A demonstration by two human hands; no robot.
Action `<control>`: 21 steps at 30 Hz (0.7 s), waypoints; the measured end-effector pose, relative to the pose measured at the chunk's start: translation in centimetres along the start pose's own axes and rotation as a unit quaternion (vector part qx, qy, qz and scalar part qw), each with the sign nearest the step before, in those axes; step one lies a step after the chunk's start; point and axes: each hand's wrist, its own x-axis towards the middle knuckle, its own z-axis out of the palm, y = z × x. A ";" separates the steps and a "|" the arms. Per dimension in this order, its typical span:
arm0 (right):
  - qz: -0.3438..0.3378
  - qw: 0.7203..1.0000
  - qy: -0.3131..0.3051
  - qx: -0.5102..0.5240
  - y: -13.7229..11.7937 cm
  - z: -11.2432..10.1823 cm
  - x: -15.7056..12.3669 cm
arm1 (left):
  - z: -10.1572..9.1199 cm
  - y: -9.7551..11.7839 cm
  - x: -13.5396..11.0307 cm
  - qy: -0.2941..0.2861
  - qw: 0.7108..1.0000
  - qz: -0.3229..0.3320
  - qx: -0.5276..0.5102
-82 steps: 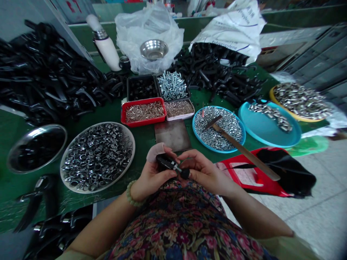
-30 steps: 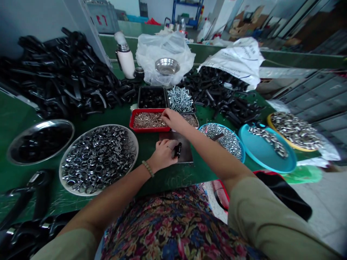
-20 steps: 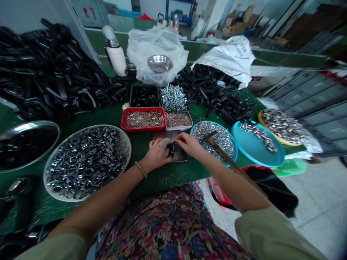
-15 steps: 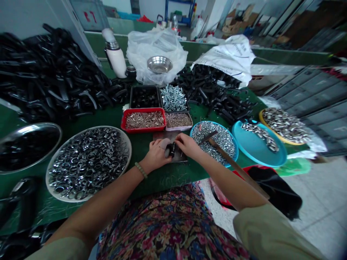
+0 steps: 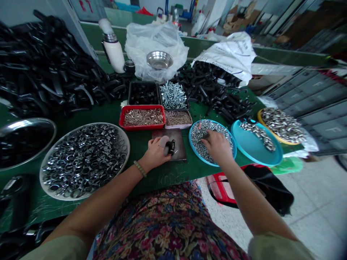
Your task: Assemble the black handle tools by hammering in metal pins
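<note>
On a flat metal plate (image 5: 180, 144), my left hand (image 5: 155, 154) is closed around a small black part (image 5: 170, 147) whose exact kind I cannot make out. One finger of that hand wears a pale cover. A thin, bright pin (image 5: 176, 151) shows beside the black part. My right hand (image 5: 219, 146) lies over the blue basin of small silvery metal pieces (image 5: 199, 146), its fingers wrapped round a hammer near the head. Only a bit of the dark hammer head (image 5: 207, 136) shows past the fingers; hand and forearm cover most of the handle.
Behind the plate stand a red tray of pins (image 5: 142, 126), a tray of tiny rivets (image 5: 177, 124) and a tray of screws (image 5: 173, 95). A wide basin of metal rings (image 5: 43, 177) is at left. Black parts (image 5: 54, 72) are heaped behind it. A blue tray (image 5: 255, 148) stands right.
My right hand has left the black part and moved right onto the hammer lying across the blue basin. My left hand still holds the black part on the plate.
</note>
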 end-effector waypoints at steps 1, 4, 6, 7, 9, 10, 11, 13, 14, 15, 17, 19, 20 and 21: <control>0.057 0.997 -0.027 -0.034 1.7 -0.4 -0.6 | 0.0 0.0 0.0 0.001 1.000 0.002 0.000; 0.100 0.984 -0.122 -0.086 4.3 -0.8 -2.0 | 0.1 -0.1 -0.1 0.009 1.000 0.010 0.000; 0.093 0.982 -0.138 -0.087 3.6 -0.9 -2.4 | 0.1 -0.1 -0.1 0.014 1.000 0.010 -0.001; 0.098 0.984 -0.131 -0.074 2.6 -1.1 -2.5 | 0.1 -0.1 -0.1 0.015 1.000 0.009 -0.003; 0.101 0.989 -0.110 -0.003 -0.1 -1.9 -2.5 | 0.2 -0.1 -0.1 0.018 1.000 0.006 -0.008; 0.084 0.989 -0.108 0.052 -1.7 -2.5 -2.4 | 0.3 -0.2 -0.1 0.019 1.000 0.004 -0.012; 0.055 0.986 -0.113 0.109 -3.2 -3.1 -2.2 | 0.3 -0.2 -0.1 0.022 1.000 0.002 -0.015; -0.014 0.971 -0.131 0.199 -5.9 -4.5 -1.8 | 0.4 -0.2 -0.2 0.027 0.999 -0.003 -0.019; -0.039 0.965 -0.129 0.227 -7.0 -5.1 -1.5 | 0.4 -0.2 -0.2 0.028 0.999 -0.004 -0.020; -0.049 0.961 -0.117 0.245 -7.8 -5.5 -1.3 | 0.5 -0.2 -0.2 0.029 0.999 -0.004 -0.020; -0.039 0.962 -0.096 0.254 -8.7 -5.8 -0.8 | 0.4 -0.3 -0.2 0.029 0.999 -0.004 -0.020; -0.027 0.964 -0.126 0.233 -8.6 -5.3 -0.5 | 0.4 -0.2 -0.3 0.031 0.999 -0.005 -0.017; -0.025 0.963 -0.152 0.219 -8.3 -4.8 -0.5 | 0.3 -0.1 -0.3 0.031 0.999 -0.004 -0.015; -0.023 0.963 -0.171 0.209 -7.7 -4.3 -0.6 | 0.3 -0.1 -0.3 0.031 0.999 0.001 -0.011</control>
